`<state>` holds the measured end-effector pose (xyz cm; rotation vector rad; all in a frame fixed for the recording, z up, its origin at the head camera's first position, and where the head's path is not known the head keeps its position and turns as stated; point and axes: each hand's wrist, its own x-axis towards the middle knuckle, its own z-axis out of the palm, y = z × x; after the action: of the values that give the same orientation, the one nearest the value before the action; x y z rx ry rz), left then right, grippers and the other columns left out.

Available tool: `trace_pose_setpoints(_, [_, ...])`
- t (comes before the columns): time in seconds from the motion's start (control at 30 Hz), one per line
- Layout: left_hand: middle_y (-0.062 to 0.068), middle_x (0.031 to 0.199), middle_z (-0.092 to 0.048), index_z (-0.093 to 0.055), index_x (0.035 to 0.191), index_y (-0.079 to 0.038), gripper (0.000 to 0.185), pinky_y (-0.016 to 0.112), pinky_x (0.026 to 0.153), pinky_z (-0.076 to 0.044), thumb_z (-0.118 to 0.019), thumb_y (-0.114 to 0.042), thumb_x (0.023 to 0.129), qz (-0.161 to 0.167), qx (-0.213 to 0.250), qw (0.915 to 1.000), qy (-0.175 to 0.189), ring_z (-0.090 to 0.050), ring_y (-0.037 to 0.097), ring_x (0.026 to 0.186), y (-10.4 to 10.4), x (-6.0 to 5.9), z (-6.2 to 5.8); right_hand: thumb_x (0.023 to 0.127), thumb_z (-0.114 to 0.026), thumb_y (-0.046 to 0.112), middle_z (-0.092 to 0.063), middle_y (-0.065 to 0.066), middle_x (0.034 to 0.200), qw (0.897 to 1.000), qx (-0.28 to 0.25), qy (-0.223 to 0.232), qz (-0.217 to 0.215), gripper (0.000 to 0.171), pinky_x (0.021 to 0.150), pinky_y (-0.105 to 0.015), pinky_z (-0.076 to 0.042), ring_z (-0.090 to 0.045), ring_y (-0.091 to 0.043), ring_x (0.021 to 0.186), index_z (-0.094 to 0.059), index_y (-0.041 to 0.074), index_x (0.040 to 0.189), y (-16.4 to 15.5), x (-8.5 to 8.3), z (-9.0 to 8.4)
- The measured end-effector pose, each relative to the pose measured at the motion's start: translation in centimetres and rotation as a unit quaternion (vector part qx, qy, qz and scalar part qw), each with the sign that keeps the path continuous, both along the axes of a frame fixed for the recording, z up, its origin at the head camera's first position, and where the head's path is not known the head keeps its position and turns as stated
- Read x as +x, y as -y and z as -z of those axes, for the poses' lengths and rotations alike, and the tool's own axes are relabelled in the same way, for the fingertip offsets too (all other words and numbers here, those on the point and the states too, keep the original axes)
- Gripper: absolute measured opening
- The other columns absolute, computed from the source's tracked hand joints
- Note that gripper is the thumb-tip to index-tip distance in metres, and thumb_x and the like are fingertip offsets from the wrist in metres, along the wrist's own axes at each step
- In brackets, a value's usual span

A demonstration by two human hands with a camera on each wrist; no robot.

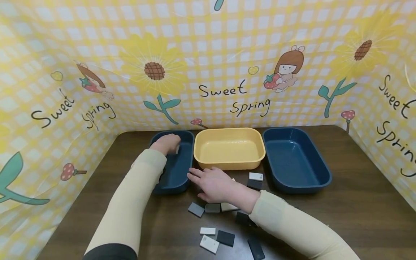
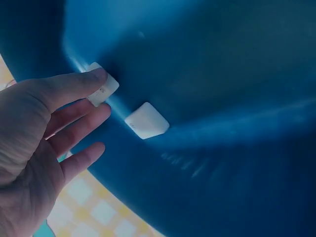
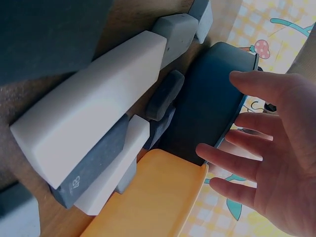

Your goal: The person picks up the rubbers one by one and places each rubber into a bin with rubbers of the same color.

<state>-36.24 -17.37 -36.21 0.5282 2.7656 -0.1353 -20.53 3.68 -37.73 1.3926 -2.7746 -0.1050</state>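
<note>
My left hand [image 1: 167,143] reaches into the left blue bin [image 1: 177,169]. In the left wrist view, its thumb and a finger pinch a white eraser [image 2: 107,90] close to the bin's wall. A second white eraser [image 2: 148,121] lies on the bin's floor beside it. My right hand [image 1: 214,184] hovers over the table with fingers spread, holding nothing, its fingertips by the same bin's near right rim. Around and under it lie several erasers, among them a large white one [image 3: 94,103] and a dark one marked 4B [image 3: 96,163], seen in the right wrist view.
A yellow bin [image 1: 229,166] stands in the middle, with another blue bin [image 1: 297,189] to its right. Nearer the front are a grey eraser [image 1: 196,209], two white erasers [image 1: 209,244] and dark erasers [image 1: 225,238]. A checked cloth [image 1: 221,43] walls the table's back and sides.
</note>
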Motion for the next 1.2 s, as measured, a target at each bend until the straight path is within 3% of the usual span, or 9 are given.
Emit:
trace_pose_setpoints(0.23, [0.008, 0.083, -0.061, -0.067, 0.097, -0.003, 0.012, 0.038, 0.070, -0.045, -0.067, 0.001, 0.085, -0.015, 0.006, 0.9998, 0.008, -0.053, 0.025, 0.074, 0.7, 0.3, 0.4, 0.091, -0.066, 0.041, -0.037, -0.006, 0.153, 1.000, -0.010, -0.003, -0.007, 0.068, 0.086, -0.032, -0.049, -0.060, -0.019, 0.110, -0.042, 0.014, 0.148, 0.2, 0.3, 0.2])
trace_pose_setpoints(0.47, [0.008, 0.088, -0.064, -0.069, 0.107, -0.002, 0.024, 0.040, 0.076, -0.050, -0.074, -0.002, 0.083, -0.008, 0.009, 0.9999, -0.004, -0.058, 0.024, 0.077, 0.9, 0.4, 0.9, 0.090, -0.067, 0.042, -0.037, -0.006, 0.153, 1.000, -0.011, -0.008, -0.010, 0.069, 0.086, -0.031, -0.049, -0.061, -0.019, 0.110, -0.042, 0.014, 0.148, 0.3, 0.6, 0.2])
trace_pose_setpoints(0.87, [0.013, 0.105, -0.067, -0.068, 0.115, -0.002, 0.033, 0.044, 0.085, -0.049, -0.076, -0.008, 0.083, 0.007, -0.004, 0.9994, -0.032, -0.061, 0.027, 0.090, 1.0, 0.1, 1.1, 0.090, -0.067, 0.042, -0.037, -0.006, 0.152, 1.000, -0.011, -0.013, -0.004, 0.068, 0.082, -0.028, -0.050, -0.062, -0.017, 0.106, -0.042, 0.014, 0.148, 0.3, 0.4, 0.0])
trace_pose_setpoints(1.03, [0.013, 0.106, -0.067, -0.067, 0.117, -0.003, 0.037, 0.044, 0.084, -0.048, -0.078, -0.011, 0.082, 0.005, -0.010, 0.9995, -0.029, -0.060, 0.026, 0.090, 1.2, 0.2, 0.7, 0.090, -0.066, 0.042, -0.039, -0.006, 0.151, 1.000, -0.010, -0.011, 0.000, 0.067, 0.082, -0.028, -0.050, -0.062, -0.018, 0.106, -0.044, 0.014, 0.147, 0.3, 0.3, 0.0])
trace_pose_setpoints(1.2, [0.010, 0.100, -0.067, -0.067, 0.115, -0.003, 0.033, 0.043, 0.081, -0.049, -0.074, -0.015, 0.086, 0.026, -0.017, 0.9990, -0.031, -0.061, 0.024, 0.087, 1.2, 0.6, -0.7, 0.091, -0.066, 0.042, -0.042, -0.006, 0.149, 1.000, -0.009, -0.019, 0.003, 0.064, 0.080, -0.029, -0.051, -0.063, -0.018, 0.105, -0.047, 0.014, 0.145, 0.4, 0.2, -0.1])
